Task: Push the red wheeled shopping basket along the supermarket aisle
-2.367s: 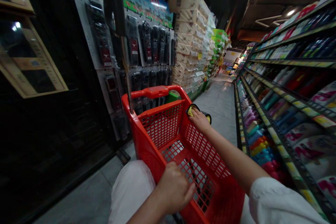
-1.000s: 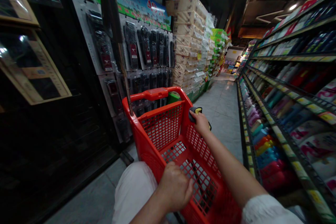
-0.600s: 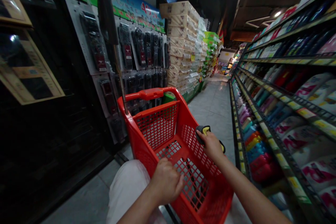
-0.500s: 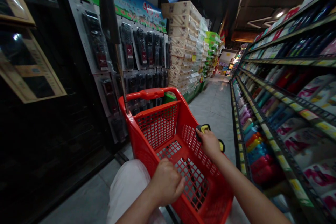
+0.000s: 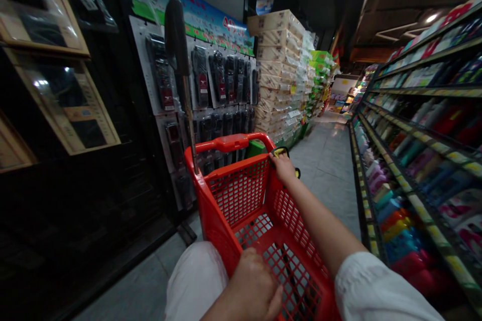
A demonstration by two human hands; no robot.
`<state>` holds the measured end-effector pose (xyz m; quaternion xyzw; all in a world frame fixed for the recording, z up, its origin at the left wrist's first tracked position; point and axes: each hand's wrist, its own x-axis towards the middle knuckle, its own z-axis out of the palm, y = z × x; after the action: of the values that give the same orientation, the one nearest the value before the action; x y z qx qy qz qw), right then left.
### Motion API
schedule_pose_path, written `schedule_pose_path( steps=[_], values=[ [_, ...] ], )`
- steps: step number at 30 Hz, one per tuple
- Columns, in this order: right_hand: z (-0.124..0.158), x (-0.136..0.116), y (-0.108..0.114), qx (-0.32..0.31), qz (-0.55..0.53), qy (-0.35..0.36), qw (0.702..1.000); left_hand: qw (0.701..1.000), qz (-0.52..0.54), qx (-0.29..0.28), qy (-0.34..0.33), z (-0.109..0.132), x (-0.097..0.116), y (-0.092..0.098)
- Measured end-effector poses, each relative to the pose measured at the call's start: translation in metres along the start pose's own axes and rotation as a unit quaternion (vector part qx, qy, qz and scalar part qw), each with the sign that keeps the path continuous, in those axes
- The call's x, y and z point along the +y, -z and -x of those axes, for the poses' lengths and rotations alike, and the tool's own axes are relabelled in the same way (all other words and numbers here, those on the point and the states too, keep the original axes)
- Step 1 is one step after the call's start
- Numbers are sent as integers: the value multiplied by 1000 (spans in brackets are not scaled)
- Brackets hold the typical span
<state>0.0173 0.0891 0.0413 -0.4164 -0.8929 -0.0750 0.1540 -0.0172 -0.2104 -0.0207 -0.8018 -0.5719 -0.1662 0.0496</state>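
Observation:
A red plastic shopping cart [image 5: 222, 215] with a latticed basket stands before me, its handlebar at the far end. My left hand [image 5: 254, 283] is closed over the near left rim of the cart, its fingertips partly hidden. My right arm reaches along the other side, and my right hand [image 5: 283, 166] is closed at the far right corner of the basket, near the handlebar. Held in it is a black-and-yellow object [image 5: 279, 151] that looks like a strap or band; part of it shows beyond the wrist. The basket floor shows bare lattice.
A metal pole with a dark grip [image 5: 176, 35] rises at the cart's left. Packaged goods [image 5: 222, 75] hang on a display behind it. Stacked tissue packs [image 5: 278, 60] line the aisle floor [image 5: 320, 153]. Shelves of bottles [image 5: 422, 160] run along the right. Boxed items [image 5: 71, 105] hang at left.
My right hand has moved forward along the cart's right rim toward the handlebar, carrying the black-and-yellow object. My left hand stays on the left rim. The whole view has shifted slightly.

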Motion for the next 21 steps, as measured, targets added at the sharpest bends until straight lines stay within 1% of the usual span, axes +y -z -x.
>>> schedule_pose_path(
  steps=[2,4,6,8,12,15,17,19,21],
  values=[
    [-13,5,0,-4,-33,14,999,1000,4,2,4,-1,-1,-1],
    [-19,12,-2,-6,-62,28,998,1000,5,0,1,-4,-3,-2],
    [-14,21,-6,-9,-95,40,995,1000,4,-4,-6,-6,-7,-3],
    [0,34,-10,-19,-132,60,989,1000,4,-4,-12,-8,-11,-2],
    [51,59,-14,-39,-179,94,978,1000,6,0,-20,-13,-20,2],
    [96,71,-6,-45,-181,89,978,999,12,-1,-44,-21,-29,7],
    [124,73,4,-51,-155,79,983,998,20,-2,-53,-28,-36,13],
    [151,70,9,-65,-96,82,990,998,34,3,-56,-33,-41,17],
    [178,65,6,-102,-22,101,989,997,49,33,-45,-36,-44,19]
  ],
)
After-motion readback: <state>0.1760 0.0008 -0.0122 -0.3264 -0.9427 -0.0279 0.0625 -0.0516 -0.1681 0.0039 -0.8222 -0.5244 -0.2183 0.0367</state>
